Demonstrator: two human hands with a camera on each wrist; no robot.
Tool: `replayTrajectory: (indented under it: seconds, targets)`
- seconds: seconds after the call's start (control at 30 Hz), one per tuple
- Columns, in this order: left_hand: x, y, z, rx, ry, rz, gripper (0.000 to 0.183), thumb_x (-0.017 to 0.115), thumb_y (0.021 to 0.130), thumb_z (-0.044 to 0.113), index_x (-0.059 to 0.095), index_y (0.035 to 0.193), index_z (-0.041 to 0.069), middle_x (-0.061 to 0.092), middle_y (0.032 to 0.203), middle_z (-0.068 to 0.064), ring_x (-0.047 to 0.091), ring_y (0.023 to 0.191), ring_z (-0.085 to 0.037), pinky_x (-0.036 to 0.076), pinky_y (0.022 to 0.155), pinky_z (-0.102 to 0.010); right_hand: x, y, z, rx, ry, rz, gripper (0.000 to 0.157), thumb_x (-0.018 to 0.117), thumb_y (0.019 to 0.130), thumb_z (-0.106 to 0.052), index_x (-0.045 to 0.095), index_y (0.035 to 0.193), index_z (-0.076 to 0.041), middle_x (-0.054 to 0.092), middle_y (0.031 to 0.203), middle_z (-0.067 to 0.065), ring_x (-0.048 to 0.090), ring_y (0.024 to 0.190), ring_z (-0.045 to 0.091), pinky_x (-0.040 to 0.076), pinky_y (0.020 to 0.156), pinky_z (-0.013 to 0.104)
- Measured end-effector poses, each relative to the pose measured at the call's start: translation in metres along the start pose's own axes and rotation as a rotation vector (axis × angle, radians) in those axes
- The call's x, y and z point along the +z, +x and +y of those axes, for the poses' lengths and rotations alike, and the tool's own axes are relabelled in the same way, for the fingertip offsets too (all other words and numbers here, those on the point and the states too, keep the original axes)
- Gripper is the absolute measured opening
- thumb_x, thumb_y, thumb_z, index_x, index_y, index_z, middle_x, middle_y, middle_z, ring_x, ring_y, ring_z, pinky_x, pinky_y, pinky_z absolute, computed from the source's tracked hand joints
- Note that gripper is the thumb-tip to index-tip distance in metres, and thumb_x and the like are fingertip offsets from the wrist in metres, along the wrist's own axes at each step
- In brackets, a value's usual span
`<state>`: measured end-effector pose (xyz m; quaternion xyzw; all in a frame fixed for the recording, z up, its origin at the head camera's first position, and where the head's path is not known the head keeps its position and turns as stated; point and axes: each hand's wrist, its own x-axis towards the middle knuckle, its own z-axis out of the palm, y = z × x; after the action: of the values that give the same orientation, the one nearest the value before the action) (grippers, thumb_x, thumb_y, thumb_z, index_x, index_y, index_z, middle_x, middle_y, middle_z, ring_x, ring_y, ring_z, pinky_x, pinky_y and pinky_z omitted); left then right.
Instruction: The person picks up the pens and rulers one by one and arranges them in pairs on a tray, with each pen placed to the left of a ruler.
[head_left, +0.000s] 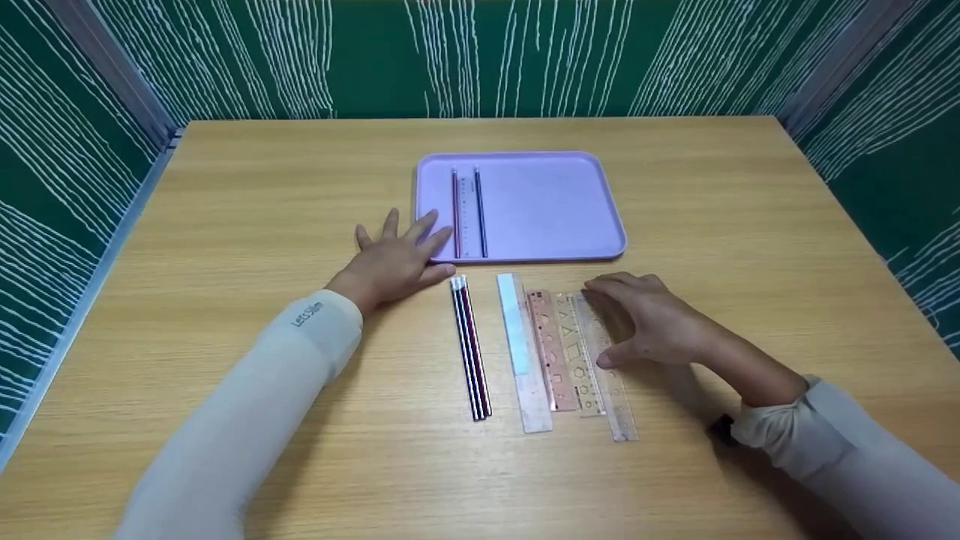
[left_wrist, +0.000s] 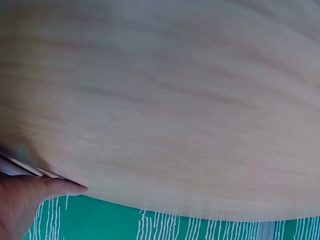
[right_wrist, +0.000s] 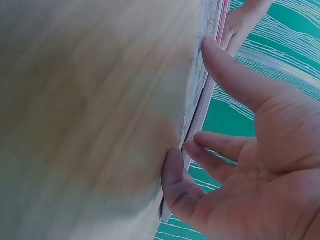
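I'm watching the right hand (head_left: pixel 649 319) arch, thumb and fingers wide apart, over the rightmost clear plastic ruler (head_left: pixel 621 409), pink stencil ruler (head_left: pixel 553 356) nearby. My left hand (head_left: pixel 394 262) spreads wide at the near-left corner of the lilac rectangular tray (head_left: pixel 551 206), dark striped pencils (head_left: pixel 470 349) just beside it.

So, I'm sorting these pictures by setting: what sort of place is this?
Probably a small partitioned work booth, though the wider room is out of view: a wood-grain tabletop is bordered by green panels with white streaks and grey corner posts, with a purple rectangular tray on it.
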<state>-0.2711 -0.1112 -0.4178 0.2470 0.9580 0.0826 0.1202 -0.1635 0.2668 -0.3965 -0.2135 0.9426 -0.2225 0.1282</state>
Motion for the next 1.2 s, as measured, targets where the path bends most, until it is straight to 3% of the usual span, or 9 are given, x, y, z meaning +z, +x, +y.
replayTrajectory:
  seconds: [0.2,0.37,0.6,0.83,1.03,1.1,1.2]
  targets:
    - [0.001,0.000,0.000,0.000,-0.003,0.009,0.077,0.029,0.097,0.077,0.014,0.163,0.042,0.001,0.174,0.006,-0.006,0.155,-0.054,-0.002,0.108,-0.086,0.001,0.002,0.001,-0.062,-0.027,0.006,0.103,0.094,0.071,-0.029,0.040,0.154,-0.001,0.050,0.154,0.018,0.046,0.142,0.038,0.023,0.115,0.053]
    - [-0.001,0.000,0.000,0.000,0.001,0.004,0.076,0.029,0.097,0.077,0.013,0.163,0.042,0.000,0.174,0.006,-0.006,0.155,-0.054,-0.002,0.108,-0.087,-0.001,0.005,0.003,-0.044,-0.002,0.007,0.107,0.096,0.067,-0.029,0.040,0.156,-0.005,0.051,0.154,0.015,0.044,0.143,0.037,0.023,0.116,0.054]
    - [0.000,-0.002,0.000,-0.003,0.005,-0.002,0.077,0.027,0.097,0.078,0.012,0.163,0.042,-0.002,0.174,0.006,-0.007,0.155,-0.054,-0.001,0.108,-0.087,0.000,0.009,0.004,0.019,0.046,0.006,0.120,0.100,0.057,-0.030,0.037,0.158,-0.017,0.047,0.148,0.018,0.045,0.131,0.038,0.040,0.109,0.059]
    - [0.000,-0.002,0.000,0.002,-0.003,0.008,0.077,0.028,0.098,0.077,0.012,0.163,0.042,-0.001,0.174,0.006,-0.007,0.155,-0.054,-0.003,0.108,-0.087,0.001,0.007,0.003,0.018,0.135,0.050,0.123,0.101,0.055,-0.022,0.036,0.160,-0.018,0.045,0.131,0.016,0.055,0.107,0.028,0.050,0.090,0.042]
    - [0.002,-0.001,0.000,-0.010,-0.002,0.004,0.077,0.027,0.097,0.078,0.012,0.163,0.042,-0.001,0.174,0.006,-0.008,0.155,-0.053,-0.003,0.109,-0.086,0.000,0.003,0.002,0.069,0.247,0.061,0.128,0.099,0.059,-0.013,0.025,0.164,-0.025,0.038,0.143,0.018,0.062,0.105,0.030,0.049,0.103,0.053]
    - [0.002,-0.001,0.000,-0.011,-0.001,0.006,0.078,0.027,0.097,0.079,0.012,0.163,0.042,-0.001,0.174,0.007,-0.008,0.155,-0.053,-0.003,0.109,-0.086,0.000,0.001,0.002,0.085,0.274,0.066,0.128,0.098,0.063,-0.014,0.021,0.164,-0.025,0.038,0.147,0.019,0.059,0.117,0.035,0.041,0.111,0.058]
    - [0.001,0.000,0.000,-0.007,-0.002,0.009,0.077,0.027,0.096,0.079,0.012,0.163,0.042,0.000,0.174,0.006,-0.007,0.155,-0.053,-0.003,0.108,-0.086,0.000,-0.001,0.001,0.119,0.385,0.059,0.128,0.095,0.068,-0.012,0.013,0.166,-0.025,0.047,0.145,0.019,0.060,0.122,0.035,0.046,0.110,0.052]
